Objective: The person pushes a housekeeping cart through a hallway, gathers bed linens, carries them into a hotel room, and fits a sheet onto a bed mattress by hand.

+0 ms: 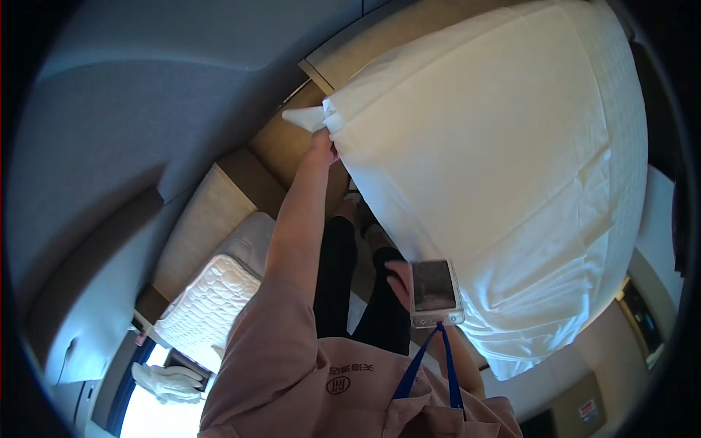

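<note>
A white bed sheet (482, 146) lies over the mattress, fairly smooth on top and wrinkled near the lower end. My left hand (324, 144) reaches to the bed's upper left corner, its fingers closed on the sheet edge. Beyond that hand a white flap of cloth (301, 117) sticks out. Close to the bed's near side is my right hand (398, 283), blurred and partly covered by a flat device in a clear case (434, 286), which hangs from a blue lanyard (450, 372). Whether the right fingers hold anything is hidden.
To the left stand a beige bench-like piece (212, 212), a grey cushion (247, 239) and a folded quilted pad (212, 296). White cloth (169, 382) lies by the bright window. A wooden headboard or frame (365, 55) borders the bed near the wall.
</note>
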Available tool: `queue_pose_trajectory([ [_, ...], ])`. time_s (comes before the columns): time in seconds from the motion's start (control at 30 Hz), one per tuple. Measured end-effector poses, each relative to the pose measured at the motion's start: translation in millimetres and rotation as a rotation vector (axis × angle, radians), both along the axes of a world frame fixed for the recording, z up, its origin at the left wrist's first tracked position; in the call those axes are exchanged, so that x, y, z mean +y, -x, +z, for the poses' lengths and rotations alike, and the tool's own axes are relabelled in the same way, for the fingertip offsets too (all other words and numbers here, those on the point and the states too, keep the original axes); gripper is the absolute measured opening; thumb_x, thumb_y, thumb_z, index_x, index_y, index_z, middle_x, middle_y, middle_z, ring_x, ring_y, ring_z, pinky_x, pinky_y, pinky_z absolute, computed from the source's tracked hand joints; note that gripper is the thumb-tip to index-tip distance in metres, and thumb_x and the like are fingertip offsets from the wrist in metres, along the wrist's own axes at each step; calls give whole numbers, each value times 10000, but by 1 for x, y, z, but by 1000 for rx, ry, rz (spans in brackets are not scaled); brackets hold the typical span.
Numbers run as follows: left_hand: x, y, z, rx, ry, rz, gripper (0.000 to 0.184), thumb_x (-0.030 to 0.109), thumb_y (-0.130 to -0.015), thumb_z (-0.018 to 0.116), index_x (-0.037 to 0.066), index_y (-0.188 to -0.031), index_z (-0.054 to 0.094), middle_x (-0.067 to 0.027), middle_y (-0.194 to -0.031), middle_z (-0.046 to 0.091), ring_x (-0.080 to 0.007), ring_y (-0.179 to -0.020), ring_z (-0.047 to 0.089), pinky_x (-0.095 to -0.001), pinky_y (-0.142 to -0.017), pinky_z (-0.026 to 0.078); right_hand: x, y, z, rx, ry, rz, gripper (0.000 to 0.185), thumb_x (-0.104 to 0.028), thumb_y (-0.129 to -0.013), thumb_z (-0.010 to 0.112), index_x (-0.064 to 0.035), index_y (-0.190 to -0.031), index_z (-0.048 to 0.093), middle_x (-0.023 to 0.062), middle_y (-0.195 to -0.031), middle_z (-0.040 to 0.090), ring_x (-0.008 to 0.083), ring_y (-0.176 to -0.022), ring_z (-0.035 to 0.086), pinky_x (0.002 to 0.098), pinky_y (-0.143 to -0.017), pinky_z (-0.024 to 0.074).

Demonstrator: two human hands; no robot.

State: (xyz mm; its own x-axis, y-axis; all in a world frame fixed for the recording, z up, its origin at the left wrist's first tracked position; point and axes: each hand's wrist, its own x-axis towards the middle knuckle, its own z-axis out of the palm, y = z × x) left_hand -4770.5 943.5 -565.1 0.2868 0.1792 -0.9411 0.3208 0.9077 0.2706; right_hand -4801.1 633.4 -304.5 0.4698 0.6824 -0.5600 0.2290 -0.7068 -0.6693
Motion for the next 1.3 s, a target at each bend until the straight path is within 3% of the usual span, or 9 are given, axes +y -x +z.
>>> queue_pose_trajectory([
  [0.1,-1,29,-38,157,-49,149,736,688,-810,288,40,-1074,515,-80,-957,607,-217,-777,598,-353,-601,489,49,-59,-8,241,-188,-228,246,-137,-799,576,-88,-1040,586,101,-958,594,239,-855,575,327,-758,461],
  [0.2,-8,61,10,367,171,347,724,703,-792,317,49,-976,567,-69,-917,602,-212,-724,585,-338,-572,478,115,-117,-5,-83,-394,15,252,-36,-749,591,-80,-997,598,107,-924,595,255,-803,587,319,-697,478],
  [0.33,-65,60,-56,-7,358,146,729,728,-764,340,65,-946,582,-58,-935,601,-202,-729,589,-324,-587,481,202,-161,-25,-335,-599,270,194,5,-749,561,-63,-928,591,95,-830,607,285,-753,583,336,-666,474],
  [0.47,-43,-33,-71,-430,65,308,659,705,-742,429,103,-956,589,-43,-920,609,-145,-722,588,-261,-589,479,248,-171,-50,-438,-589,481,153,-34,-753,582,-92,-894,598,55,-806,615,241,-714,584,341,-640,465],
  [0.57,-12,-46,-120,-264,97,57,452,578,-755,532,134,-815,598,-10,-664,575,-117,-528,524,-264,-451,407,265,-172,-69,-537,-549,556,112,-73,-767,581,-103,-872,605,45,-776,615,222,-697,586,329,-633,459],
  [0.67,7,-36,-62,-66,77,-79,407,471,-748,585,78,-658,532,-29,-519,469,-139,-427,458,-307,-345,285,284,-165,-85,-589,-492,603,73,-107,-777,578,-108,-845,606,36,-750,613,225,-692,586,333,-624,455],
  [1.0,-33,2,-83,-123,252,138,519,553,-723,588,75,-919,547,-70,-793,565,-189,-577,537,-303,-479,442,334,-147,-117,-516,-299,671,138,-189,-798,553,-123,-914,592,71,-807,622,274,-728,595,365,-621,469],
  [1.17,-1,-49,-100,-182,-49,34,211,318,-745,595,133,-694,506,0,-549,489,-101,-382,415,-266,-336,320,337,-143,-127,-576,-173,778,146,-212,-815,535,-128,-923,585,74,-835,627,284,-754,594,372,-635,467],
  [1.3,-28,-27,-123,42,-73,263,330,288,-707,635,-36,-764,607,-118,-661,596,-210,-562,582,-321,-488,456,336,-147,-131,-496,-114,723,178,-241,-826,523,-131,-954,579,80,-837,627,294,-767,592,389,-657,466],
])
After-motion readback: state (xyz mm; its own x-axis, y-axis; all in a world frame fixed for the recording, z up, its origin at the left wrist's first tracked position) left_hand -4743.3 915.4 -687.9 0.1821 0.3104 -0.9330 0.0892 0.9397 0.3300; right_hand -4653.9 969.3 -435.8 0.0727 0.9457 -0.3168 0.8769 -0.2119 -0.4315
